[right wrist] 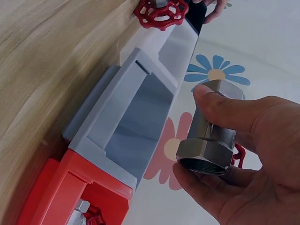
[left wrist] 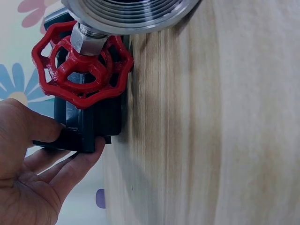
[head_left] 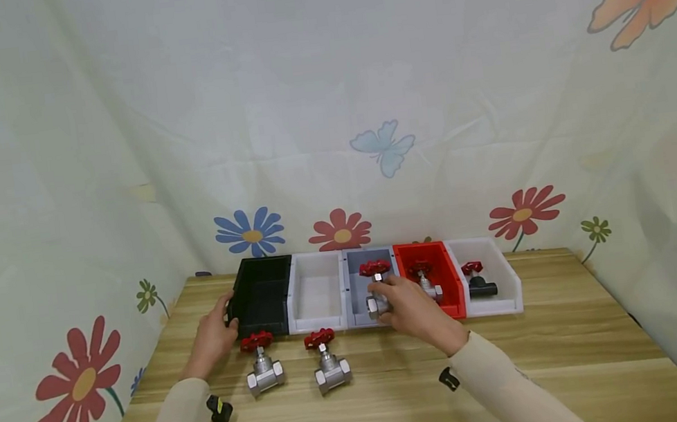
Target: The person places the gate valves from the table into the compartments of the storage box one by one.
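Head view: your left hand (head_left: 211,338) pinches the black rectangular plastic bin (head_left: 263,299); your right hand (head_left: 413,307) grips a red-wheeled silver-metal valve (head_left: 377,304).

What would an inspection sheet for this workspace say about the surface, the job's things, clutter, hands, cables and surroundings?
Surface: wood-grained table.
Job's things: left valve and right valve, both with red handwheels, on the table before the bins.
Bins: in a row from the left, black bin, left white bin, grey bin, red bin with a metal valve inside, right white bin with a black fitting.
Clutter: nothing seen.
Left hand: grips the black bin's edge.
Right hand: holds another red-wheeled valve over the grey bin.
Cables: nothing seen.
Surroundings: pale cloth printed with flowers and butterflies.
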Demonstrator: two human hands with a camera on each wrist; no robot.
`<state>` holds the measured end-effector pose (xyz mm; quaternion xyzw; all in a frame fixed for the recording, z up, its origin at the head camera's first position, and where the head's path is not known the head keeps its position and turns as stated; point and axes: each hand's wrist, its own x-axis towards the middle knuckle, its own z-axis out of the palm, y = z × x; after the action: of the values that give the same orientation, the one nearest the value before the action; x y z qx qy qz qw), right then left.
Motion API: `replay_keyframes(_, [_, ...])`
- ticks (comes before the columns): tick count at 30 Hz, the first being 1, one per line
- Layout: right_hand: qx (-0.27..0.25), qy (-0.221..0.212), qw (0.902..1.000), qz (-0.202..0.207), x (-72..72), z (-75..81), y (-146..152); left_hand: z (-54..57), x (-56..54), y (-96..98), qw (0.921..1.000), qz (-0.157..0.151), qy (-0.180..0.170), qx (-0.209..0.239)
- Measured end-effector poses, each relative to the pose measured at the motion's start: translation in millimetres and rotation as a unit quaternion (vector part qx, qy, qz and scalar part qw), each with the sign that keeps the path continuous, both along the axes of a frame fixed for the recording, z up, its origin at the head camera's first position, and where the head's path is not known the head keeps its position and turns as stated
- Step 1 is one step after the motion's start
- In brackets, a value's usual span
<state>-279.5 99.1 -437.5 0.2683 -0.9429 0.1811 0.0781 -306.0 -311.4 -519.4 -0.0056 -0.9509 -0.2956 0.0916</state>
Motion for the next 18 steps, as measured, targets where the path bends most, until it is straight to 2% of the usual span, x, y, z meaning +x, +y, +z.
replay_keyframes(9, [-0.014, 0.006, 0.9997, -0.019, -12.0, -4.3, -7.9, -2.8, -1.3, 0.2, 1.0000, 0.000, -0.004, 0.003])
replay_keyframes(18, [-0.020, -0.016, 0.9979, -0.059, -23.4, -7.0, -15.8, 0.1, -0.8, 0.6, 0.9999, 0.002, -0.012, -0.001])
